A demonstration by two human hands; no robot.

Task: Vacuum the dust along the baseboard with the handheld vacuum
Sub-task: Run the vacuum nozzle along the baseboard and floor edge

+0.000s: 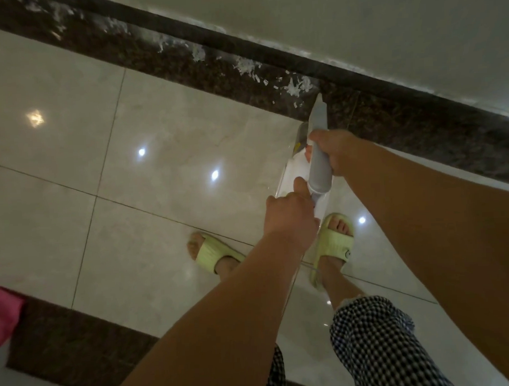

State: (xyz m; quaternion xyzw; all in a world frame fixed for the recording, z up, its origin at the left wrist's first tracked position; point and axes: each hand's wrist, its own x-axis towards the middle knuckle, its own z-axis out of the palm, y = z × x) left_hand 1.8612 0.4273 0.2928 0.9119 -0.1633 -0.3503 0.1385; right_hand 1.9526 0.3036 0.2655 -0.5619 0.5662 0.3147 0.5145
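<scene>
The vacuum [319, 158] points far toward the baseboard [241, 52], nozzle just right of the dust [296, 87]; right hand [337, 149] grips its front, left hand [289, 211] its rear.

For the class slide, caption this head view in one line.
Both hands, left hand and right hand, steer a grey handheld vacuum toward white paper shreds along the dark speckled baseboard.

The left hand [289, 214] hides the handheld vacuum's [319, 166] handle; the frame edge crops a pink cloth [2, 314].
</scene>
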